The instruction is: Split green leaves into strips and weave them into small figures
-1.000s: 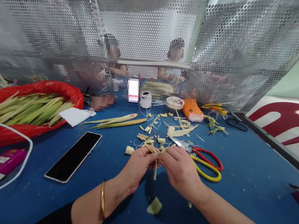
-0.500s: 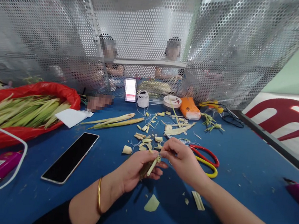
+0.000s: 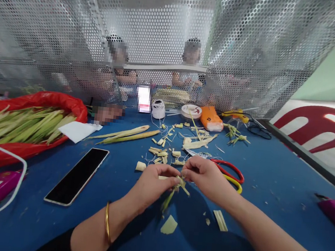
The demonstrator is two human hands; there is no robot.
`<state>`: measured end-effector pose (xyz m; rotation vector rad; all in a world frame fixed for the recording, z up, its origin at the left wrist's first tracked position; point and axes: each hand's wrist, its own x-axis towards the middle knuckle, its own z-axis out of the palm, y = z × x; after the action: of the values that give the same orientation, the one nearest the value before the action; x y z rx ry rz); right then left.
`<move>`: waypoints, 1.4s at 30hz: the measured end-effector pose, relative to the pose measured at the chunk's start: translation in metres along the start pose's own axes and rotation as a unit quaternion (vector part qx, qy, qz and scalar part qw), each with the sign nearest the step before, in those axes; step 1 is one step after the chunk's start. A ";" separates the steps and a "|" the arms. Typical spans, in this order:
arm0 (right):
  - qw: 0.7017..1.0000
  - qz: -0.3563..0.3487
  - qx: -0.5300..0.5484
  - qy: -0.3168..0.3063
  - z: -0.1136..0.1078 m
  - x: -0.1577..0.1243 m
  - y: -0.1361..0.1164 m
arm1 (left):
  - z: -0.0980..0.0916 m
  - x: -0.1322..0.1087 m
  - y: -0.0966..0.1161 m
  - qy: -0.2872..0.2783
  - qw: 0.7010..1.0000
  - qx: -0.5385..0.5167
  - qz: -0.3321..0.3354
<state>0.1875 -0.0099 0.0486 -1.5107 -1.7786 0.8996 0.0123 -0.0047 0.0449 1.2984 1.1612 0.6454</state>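
Observation:
In the middle of the head view, my left hand (image 3: 151,186) is closed in a pinch on a small piece made of pale green leaf strips (image 3: 182,186), whose loose ends stick out below the fingers. My right hand (image 3: 205,178) meets it at the top, thumb and fingertips pressed together; what lies between them is too small to make out. Scissors with red and yellow handles (image 3: 239,176) lie partly under my right hand. Cut leaf scraps (image 3: 161,153) and fine white threads are scattered just beyond both hands.
A black-screened phone (image 3: 77,176) and a red bag of leaf strips (image 3: 31,126) are on the left. Behind the scraps stand a thread spool (image 3: 158,109), a tape roll (image 3: 191,111) and an orange packet (image 3: 211,118). A perforated screen (image 3: 166,28) rises behind, with people beyond it.
The leaf piece has been turned, so its strips now hang and splay differently. My left fingers have gone from cupped around it to a pinch from above. My right hand stays close beside it.

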 end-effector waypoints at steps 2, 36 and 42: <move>1.000 -0.017 -0.016 0.001 0.003 0.001 0.003 | 0.002 0.002 -0.005 -0.025 0.996 -0.054 -0.068; 0.995 -0.031 -0.076 -0.060 0.021 0.010 0.019 | -0.019 0.025 -0.011 -0.105 0.957 0.206 0.174; 0.995 -0.017 -0.064 -0.069 0.020 0.009 0.016 | -0.013 0.026 -0.017 -0.128 0.990 0.039 0.031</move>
<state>0.1792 -0.0013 0.0242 -1.5253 -1.9893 0.9067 0.0053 0.0197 0.0234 1.4434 0.9462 0.4650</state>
